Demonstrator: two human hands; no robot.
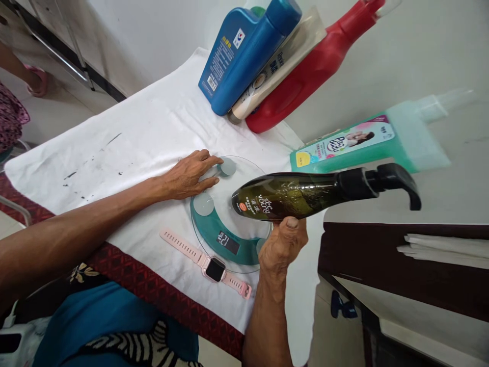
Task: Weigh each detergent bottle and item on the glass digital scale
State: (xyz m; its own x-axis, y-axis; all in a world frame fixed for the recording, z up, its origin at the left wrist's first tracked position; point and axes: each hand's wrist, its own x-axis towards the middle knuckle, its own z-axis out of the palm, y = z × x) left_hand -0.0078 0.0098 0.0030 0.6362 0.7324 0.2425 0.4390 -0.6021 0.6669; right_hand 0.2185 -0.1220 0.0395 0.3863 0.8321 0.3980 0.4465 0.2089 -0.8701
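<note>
Clothing (114, 311) of blue-green fabric, figured with black and pale stripes, sits on the near side of the glass scale (216, 230); between the two runs a strip of dark red patterned cloth (153, 285); just beside the scale's near rim lies a pink watch (214, 269), its strap matt and slotted, its square face dark.

At the scale's right edge is the right hand (284, 244), closed around the lower part of a dark green pump bottle (290, 196), thumb against its side, the other fingers hidden behind; the bottle, glossy and tapered under a hooked black pump (367, 182), has its base over the scale and between the hands; I can't tell whether it touches the glass.

The scale is a clear round plate with a green crescent, pale round discs (204, 204) and a dark display (228, 242), its digits too unclear for me to read; at its left rim rests the left hand (191, 176), loosely open, forefinger tip at one disc.

Beyond the scale, on a wrinkled white tablecloth (153, 132), stand a squarish blue bottle (235, 61), a slim cream tube (282, 63) and a curved red bottle (301, 76); right of these, a translucent green bottle (344, 145); far off to the scale's left, a person's pink shoe (43, 84).
</note>
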